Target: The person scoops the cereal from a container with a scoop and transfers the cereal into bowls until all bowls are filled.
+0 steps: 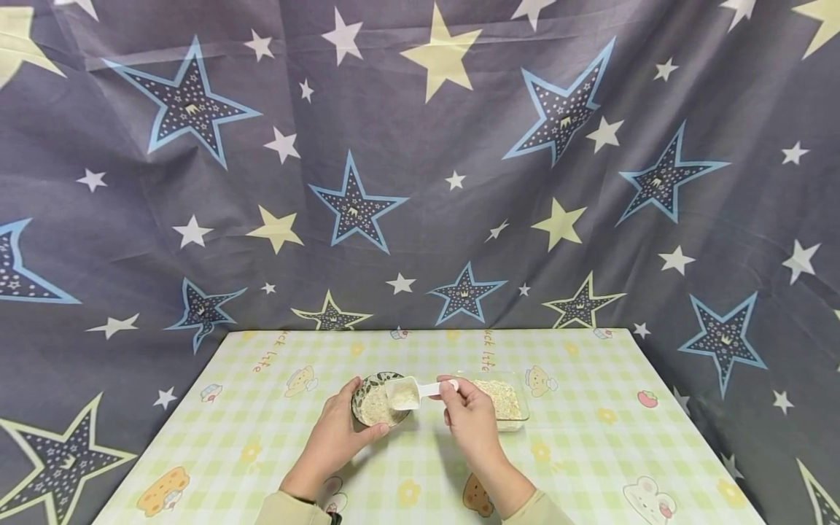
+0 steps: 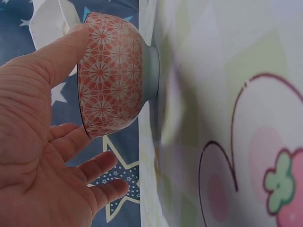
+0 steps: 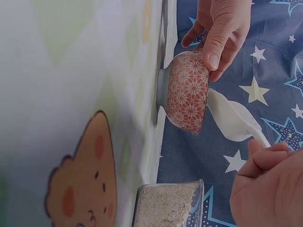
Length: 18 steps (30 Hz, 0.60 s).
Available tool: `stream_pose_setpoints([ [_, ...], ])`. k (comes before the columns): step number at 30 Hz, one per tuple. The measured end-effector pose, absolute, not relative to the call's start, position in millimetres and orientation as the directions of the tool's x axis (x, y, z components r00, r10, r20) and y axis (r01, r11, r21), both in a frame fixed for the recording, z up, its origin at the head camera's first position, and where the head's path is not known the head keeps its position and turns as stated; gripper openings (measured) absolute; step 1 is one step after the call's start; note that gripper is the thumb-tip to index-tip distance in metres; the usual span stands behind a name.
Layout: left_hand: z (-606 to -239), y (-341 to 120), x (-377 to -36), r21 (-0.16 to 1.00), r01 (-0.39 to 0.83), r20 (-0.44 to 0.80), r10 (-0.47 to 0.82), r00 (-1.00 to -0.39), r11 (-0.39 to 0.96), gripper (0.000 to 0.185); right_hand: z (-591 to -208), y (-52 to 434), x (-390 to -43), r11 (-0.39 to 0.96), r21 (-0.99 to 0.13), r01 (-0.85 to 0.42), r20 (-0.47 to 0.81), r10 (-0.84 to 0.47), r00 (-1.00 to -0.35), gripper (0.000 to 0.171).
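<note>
Lower centre, left hand [image 1: 337, 430] cups the patterned bowl [image 1: 378, 399] with relaxed fingers, right hand [image 1: 469, 415] pinches a white plastic scoop [image 1: 410, 392] of oats above its rim.

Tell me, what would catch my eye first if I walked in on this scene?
Probably the dark star-printed curtain filling the whole background behind a pale green checked table. At the table's middle, the left hand steadies a small red-patterned bowl of pale grain, while the right hand pinches a white scoop over it. A clear container of the same grain sits just right of the bowl.
</note>
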<state>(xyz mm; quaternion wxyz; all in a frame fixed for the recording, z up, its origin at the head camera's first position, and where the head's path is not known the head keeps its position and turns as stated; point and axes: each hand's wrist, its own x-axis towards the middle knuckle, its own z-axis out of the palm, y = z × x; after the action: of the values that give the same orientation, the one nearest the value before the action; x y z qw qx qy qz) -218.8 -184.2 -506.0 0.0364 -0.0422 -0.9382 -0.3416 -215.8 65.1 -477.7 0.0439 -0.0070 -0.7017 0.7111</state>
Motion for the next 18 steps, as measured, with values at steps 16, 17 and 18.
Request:
stream_pose_setpoints([
  [16,-505.1,-183.8,-217.9,0.648,0.096,0.085,0.054,-0.995,0.756,0.114,-475.9,63.0,-211.6,0.029,-0.993,-0.117,0.118,0.066,-0.991,0.023],
  [17,-505.0,-183.7,-217.9,0.649,0.095,0.084,0.053,-0.995,0.755,0.114,-476.1,62.8,-211.7,0.032,-0.992,-0.118,0.120,0.064,-0.991,0.022],
  [18,-505.0,-183.6,-217.9,0.649,0.095,0.083,0.053,-0.995,0.755,0.114,-476.3,62.7,-211.9,0.035,-0.992,-0.123,0.125,0.062,-0.990,0.022],
])
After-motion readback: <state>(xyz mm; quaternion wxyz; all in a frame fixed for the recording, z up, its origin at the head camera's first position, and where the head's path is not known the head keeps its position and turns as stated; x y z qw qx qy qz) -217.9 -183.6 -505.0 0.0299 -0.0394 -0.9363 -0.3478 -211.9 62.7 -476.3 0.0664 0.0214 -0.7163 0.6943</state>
